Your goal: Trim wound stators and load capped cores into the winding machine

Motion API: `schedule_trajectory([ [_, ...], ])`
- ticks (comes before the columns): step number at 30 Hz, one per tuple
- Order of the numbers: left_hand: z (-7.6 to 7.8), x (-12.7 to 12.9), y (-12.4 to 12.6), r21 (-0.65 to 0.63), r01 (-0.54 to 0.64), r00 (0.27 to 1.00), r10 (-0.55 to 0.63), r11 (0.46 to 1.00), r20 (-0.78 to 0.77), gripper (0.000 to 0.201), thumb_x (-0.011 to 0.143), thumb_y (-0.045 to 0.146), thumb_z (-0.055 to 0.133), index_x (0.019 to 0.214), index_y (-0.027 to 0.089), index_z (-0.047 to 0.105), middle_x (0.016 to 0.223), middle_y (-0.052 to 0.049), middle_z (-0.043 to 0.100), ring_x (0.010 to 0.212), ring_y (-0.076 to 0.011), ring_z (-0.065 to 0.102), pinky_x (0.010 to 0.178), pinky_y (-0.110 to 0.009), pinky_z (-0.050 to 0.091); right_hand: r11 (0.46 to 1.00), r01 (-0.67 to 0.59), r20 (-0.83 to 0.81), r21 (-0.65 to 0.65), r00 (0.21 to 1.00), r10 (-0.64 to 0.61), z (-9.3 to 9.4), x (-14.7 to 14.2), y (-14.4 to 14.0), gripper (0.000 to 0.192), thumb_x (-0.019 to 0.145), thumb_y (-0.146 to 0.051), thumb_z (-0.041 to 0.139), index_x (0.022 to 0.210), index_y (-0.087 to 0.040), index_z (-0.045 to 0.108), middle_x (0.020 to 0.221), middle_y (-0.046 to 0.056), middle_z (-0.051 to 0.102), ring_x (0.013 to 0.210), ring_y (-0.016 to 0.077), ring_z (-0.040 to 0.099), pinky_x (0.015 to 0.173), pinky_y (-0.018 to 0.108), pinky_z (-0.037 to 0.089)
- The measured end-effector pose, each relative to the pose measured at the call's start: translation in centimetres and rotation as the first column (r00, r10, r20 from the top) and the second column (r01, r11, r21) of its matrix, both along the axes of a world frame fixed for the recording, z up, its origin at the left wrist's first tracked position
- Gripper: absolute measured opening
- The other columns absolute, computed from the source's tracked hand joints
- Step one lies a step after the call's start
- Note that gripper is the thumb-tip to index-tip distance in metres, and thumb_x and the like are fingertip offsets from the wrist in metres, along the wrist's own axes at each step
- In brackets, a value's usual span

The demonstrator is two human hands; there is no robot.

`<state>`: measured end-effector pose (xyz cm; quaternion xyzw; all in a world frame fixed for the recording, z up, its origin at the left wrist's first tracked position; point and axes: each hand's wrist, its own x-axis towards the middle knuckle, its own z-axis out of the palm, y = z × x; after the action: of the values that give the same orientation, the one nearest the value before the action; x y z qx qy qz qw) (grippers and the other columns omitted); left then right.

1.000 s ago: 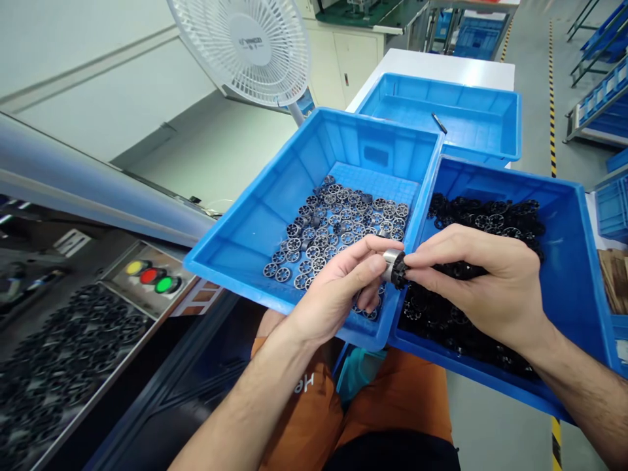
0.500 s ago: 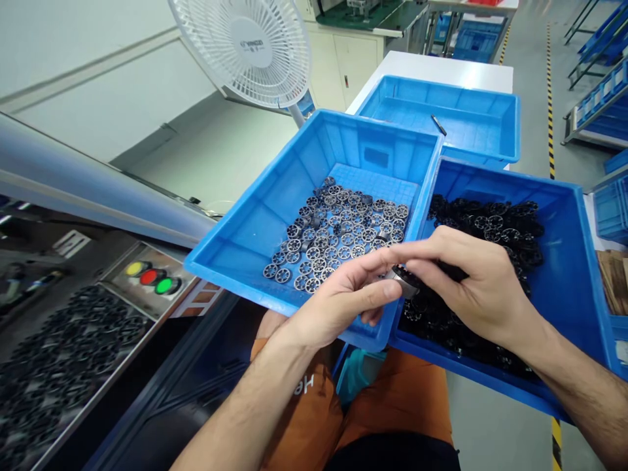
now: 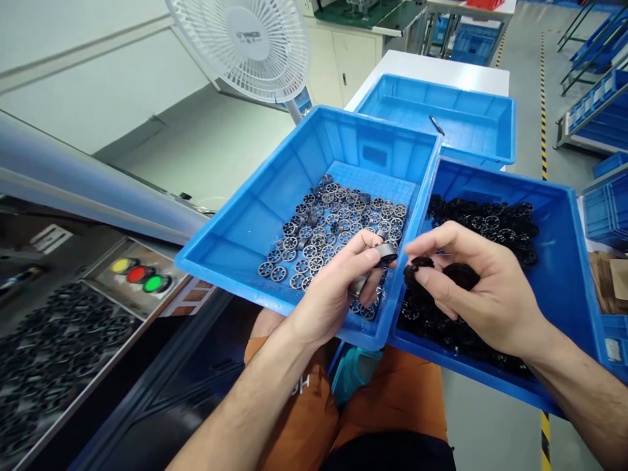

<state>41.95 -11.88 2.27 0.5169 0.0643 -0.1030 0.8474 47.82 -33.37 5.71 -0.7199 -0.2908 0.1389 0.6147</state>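
At the far left, below me, a dark bin of black rings (image 3: 53,340) sits beside a panel with a yellow button (image 3: 120,265), a red button (image 3: 137,274) and a green button (image 3: 154,283). Above and a little further right stands a white fan (image 3: 243,46).

Next comes the left blue tray (image 3: 245,229), resting tilted over my lap, with a spread of grey spoked wheels (image 3: 338,226) lying flat on its floor. My left hand (image 3: 338,288) hovers over the near right corner of that tray. Its thumb and forefinger are closed on a small metal ring (image 3: 386,252), pinched at the fingertips, and a second metal piece (image 3: 358,286) is tucked lower in the same hand against the curled fingers.

Just right of the ring, across a small gap, my right hand (image 3: 471,288) is over the right blue tray (image 3: 564,261), which touches the first along its side wall. This hand grips a black plastic wheel (image 3: 417,265) between thumb and forefinger, and holds more black pieces (image 3: 461,275) bunched in the palm. Under it lies a heap of black wheels (image 3: 490,219) filling the tray floor.

Behind both, a third blue tray (image 3: 441,104) sits on a white worktop (image 3: 432,64), with one thin dark stick (image 3: 436,124) in it.
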Motion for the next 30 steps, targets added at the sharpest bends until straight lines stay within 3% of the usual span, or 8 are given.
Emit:
schedule_trajectory([
  [3,-0.28,0.07,0.23,-0.01,0.002,1.0,-0.002,1.0,0.002,0.04,0.094,0.052,0.095,0.096,0.022,0.069,0.063,0.01,0.044,0.052,-0.0071,0.032,0.053,-0.019,0.04,0.998,0.06,0.015,0.024,0.998,-0.06,0.06,0.41,0.13,0.02,0.102,-0.019,0.089,0.119,-0.025,0.082,0.092,-0.004,0.077,0.056,0.0076,0.058,0.058,0.028,0.048],
  [7,-0.3,0.13,0.35,0.017,-0.024,1.0,0.024,1.0,-0.018,0.048,0.085,0.059,0.104,0.098,0.02,0.079,0.07,0.008,0.053,0.052,-0.0048,0.031,0.053,-0.018,0.046,0.995,0.095,0.02,0.008,0.995,-0.095,-0.19,0.7,0.09,0.01,0.101,-0.022,0.093,0.107,-0.025,0.085,0.059,-0.01,0.059,0.055,0.0121,0.059,0.064,0.03,0.051],
  [13,-0.23,0.24,0.35,0.031,-0.025,0.999,0.026,0.999,-0.034,0.055,0.078,0.065,0.108,0.09,0.017,0.084,0.065,0.007,0.055,0.051,-0.0041,0.035,0.052,-0.017,0.046,0.989,0.146,0.009,0.016,0.989,-0.147,-0.22,0.79,0.24,0.011,0.095,-0.025,0.099,0.103,-0.025,0.091,0.073,-0.006,0.071,0.054,0.0087,0.056,0.056,0.027,0.046],
  [18,-0.58,0.25,0.42,0.041,-0.03,0.999,0.031,0.999,-0.025,0.055,0.076,0.067,0.109,0.09,0.018,0.087,0.07,0.004,0.063,0.052,-0.0033,0.039,0.052,-0.016,0.044,0.986,0.166,-0.028,-0.001,0.986,-0.166,-0.12,0.84,0.43,0.009,0.096,-0.023,0.098,0.102,-0.025,0.091,0.064,-0.009,0.063,0.048,0.0075,0.058,0.053,0.023,0.049],
  [24,-0.95,0.17,0.51,0.016,-0.017,1.0,0.017,1.0,-0.008,0.05,0.078,0.063,0.109,0.095,0.02,0.09,0.082,0.002,0.071,0.053,-0.0019,0.041,0.052,-0.016,0.044,0.989,0.148,-0.1,0.029,0.984,-0.144,-0.34,0.85,0.58,0.011,0.096,-0.022,0.097,0.103,-0.025,0.09,0.084,-0.005,0.077,0.047,0.0045,0.061,0.048,0.021,0.049],
  [30,-0.92,0.26,0.45,0.025,-0.039,0.999,0.038,0.999,0.031,0.045,0.077,0.059,0.111,0.089,0.022,0.089,0.084,0.003,0.07,0.053,-0.0008,0.04,0.052,-0.016,0.045,0.99,0.134,-0.169,0.044,0.978,-0.125,-0.66,0.76,0.52,0.01,0.099,-0.025,0.097,0.105,-0.025,0.089,0.073,-0.007,0.069,0.046,0.0065,0.063,0.047,0.022,0.044],
])
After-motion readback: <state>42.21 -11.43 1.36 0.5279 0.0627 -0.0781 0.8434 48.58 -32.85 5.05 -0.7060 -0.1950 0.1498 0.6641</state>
